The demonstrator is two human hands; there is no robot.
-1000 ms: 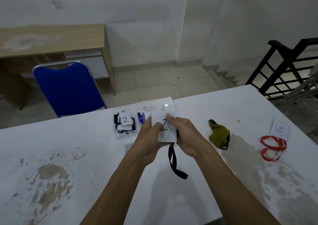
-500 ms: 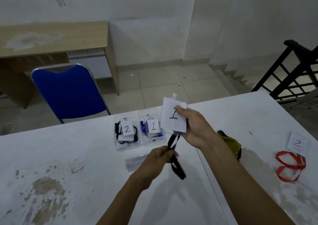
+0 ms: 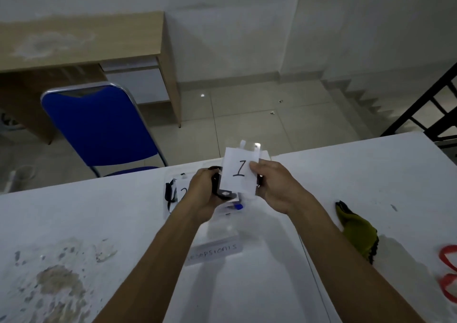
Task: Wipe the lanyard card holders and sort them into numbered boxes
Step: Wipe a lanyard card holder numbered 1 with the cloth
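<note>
My right hand point(image 3: 277, 186) pinches a clear card holder point(image 3: 238, 174) with a white card marked "1", held upright above the table. My left hand point(image 3: 201, 194) is closed around the holder's bunched black lanyard strap point(image 3: 222, 191) at the holder's lower left. Under my hands lie two clear boxes: the one marked "2" point(image 3: 173, 194) with a black lanyard inside is partly hidden by my left hand, and the other box point(image 3: 233, 207), showing a bit of blue, is mostly hidden.
An olive-green cloth point(image 3: 358, 233) lies on the white table point(image 3: 272, 285) to the right. A red lanyard point(image 3: 448, 273) sits at the right edge. A paper label point(image 3: 214, 251) lies near my forearms. A blue chair point(image 3: 99, 127) stands behind the table, black railing point(image 3: 420, 110) at far right.
My left hand rose from the hanging strap below the holder and gathered the strap up beside the card. Both hands shifted over the boxes, and the view tilted left.
</note>
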